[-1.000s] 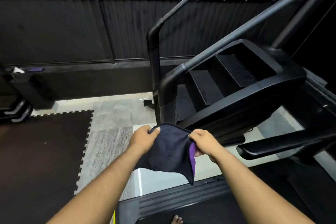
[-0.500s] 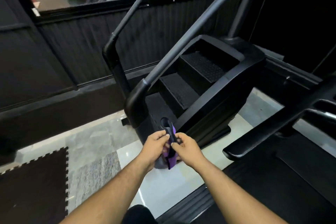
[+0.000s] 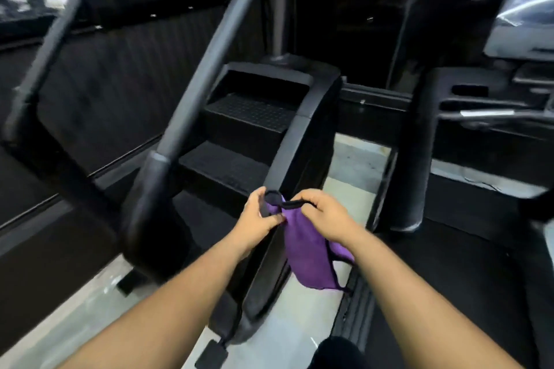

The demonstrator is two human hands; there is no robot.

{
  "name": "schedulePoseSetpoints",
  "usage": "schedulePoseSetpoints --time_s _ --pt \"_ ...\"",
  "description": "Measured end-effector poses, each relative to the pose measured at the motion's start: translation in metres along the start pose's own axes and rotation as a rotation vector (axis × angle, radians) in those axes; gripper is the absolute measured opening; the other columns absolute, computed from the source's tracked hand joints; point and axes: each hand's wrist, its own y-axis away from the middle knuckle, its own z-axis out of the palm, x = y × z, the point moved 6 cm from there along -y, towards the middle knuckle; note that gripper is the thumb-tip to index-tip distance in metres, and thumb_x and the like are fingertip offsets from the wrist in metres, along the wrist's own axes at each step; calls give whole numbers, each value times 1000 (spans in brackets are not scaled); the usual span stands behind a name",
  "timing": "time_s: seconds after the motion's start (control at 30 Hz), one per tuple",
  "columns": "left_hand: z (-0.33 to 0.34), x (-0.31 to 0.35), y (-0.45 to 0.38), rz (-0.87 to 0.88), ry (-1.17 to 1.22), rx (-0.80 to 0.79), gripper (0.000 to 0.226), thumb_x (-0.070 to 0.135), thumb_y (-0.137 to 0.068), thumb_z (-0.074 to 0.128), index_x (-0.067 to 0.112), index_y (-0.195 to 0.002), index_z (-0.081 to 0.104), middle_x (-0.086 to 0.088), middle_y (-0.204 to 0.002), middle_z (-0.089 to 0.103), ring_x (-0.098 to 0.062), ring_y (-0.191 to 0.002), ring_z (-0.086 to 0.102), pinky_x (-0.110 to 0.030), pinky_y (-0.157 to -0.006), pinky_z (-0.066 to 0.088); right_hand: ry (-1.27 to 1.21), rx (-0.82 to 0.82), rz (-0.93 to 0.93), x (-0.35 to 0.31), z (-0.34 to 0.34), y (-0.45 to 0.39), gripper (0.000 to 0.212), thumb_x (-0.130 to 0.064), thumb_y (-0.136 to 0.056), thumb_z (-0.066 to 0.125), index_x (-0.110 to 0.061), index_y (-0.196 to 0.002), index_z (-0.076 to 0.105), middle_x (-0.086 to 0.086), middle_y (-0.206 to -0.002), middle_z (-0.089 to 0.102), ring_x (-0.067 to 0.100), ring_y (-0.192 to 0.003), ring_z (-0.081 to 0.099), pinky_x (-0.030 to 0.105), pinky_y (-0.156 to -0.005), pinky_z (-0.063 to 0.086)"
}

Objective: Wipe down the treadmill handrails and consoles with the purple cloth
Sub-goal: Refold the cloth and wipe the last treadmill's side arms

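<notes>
The purple cloth [image 3: 308, 252] with a dark edge hangs in front of me, held at its top by both hands. My left hand [image 3: 257, 219] pinches the cloth's left top corner. My right hand [image 3: 323, 216] grips the dark hem beside it. The treadmill's black handrail upright [image 3: 412, 159] stands to the right of my hands. The treadmill console [image 3: 485, 99] with a cup holder shows at the upper right, and a pale screen [image 3: 524, 24] sits above it.
A black stair-climber machine [image 3: 254, 135] with ribbed steps stands straight ahead, its two sloping rails [image 3: 204, 63] rising to the upper left. The treadmill belt [image 3: 449, 293] lies under my right arm. Pale floor tiles [image 3: 284, 323] run between the two machines. The view is motion-blurred.
The view has swung right, bringing the treadmill upright and console into sight. The cloth was spread dark side out, then bunched between my hands; now its purple side hangs open below them.
</notes>
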Motion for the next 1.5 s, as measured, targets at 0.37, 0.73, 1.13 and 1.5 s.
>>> schedulePoseSetpoints --time_s 0.37,0.73,1.13,1.5 --pt "-34 -29 7 166 365 -339 24 8 -100 64 11 -123 70 -2 -117 77 -16 -113 71 -29 -98 56 -787 740 123 0 39 59 34 -2 -96 66 -14 -127 60 10 -109 75 15 -99 70 27 -91 54" --pt "-24 -55 40 -183 306 -661 31 47 -100 61 25 -121 70 6 -109 79 -12 -97 75 -33 -80 57 -719 565 529 20 133 112 25 -26 -101 63 -8 -115 75 13 -114 76 30 -114 70 45 -104 52" --pt "59 -47 -31 62 212 -479 107 45 -71 93 37 -156 27 3 -145 53 -12 -127 59 -30 -106 51 -339 943 627 64 9 144 28 -39 -88 79 -29 -106 59 -1 -102 70 14 -92 67 30 -81 51" --pt "129 75 -96 661 -393 -485 17 48 -88 72 35 -98 75 14 -111 51 -7 -106 41 -32 -91 36 66 1029 501 46 -119 132 37 -19 -79 86 -27 -106 62 -7 -98 70 12 -89 64 42 -90 54"
